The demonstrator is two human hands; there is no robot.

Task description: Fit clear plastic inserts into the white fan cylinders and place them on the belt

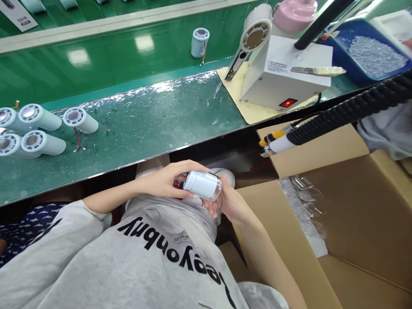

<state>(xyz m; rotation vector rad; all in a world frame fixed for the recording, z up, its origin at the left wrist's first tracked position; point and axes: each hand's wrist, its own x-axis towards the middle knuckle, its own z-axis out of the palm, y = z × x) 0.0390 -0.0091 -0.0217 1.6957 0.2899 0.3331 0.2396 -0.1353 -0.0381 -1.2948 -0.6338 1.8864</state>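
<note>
Clear-ended cylinder (202, 185) up, five others (86, 122) on the bench (154, 124)!
Left hand (164, 180) and right hand (227, 201) clasp it beside the bench.

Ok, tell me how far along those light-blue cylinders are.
Nothing in view is plainly finished. In hand: one cylinder with a clear end, between the left hand and right hand. Probably left: five cylinders on the bench and one farther back, none showing a clear end.

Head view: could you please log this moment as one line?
left hand: holds blue cylinder | right hand: at its clear end | white box: red switch lit
</note>
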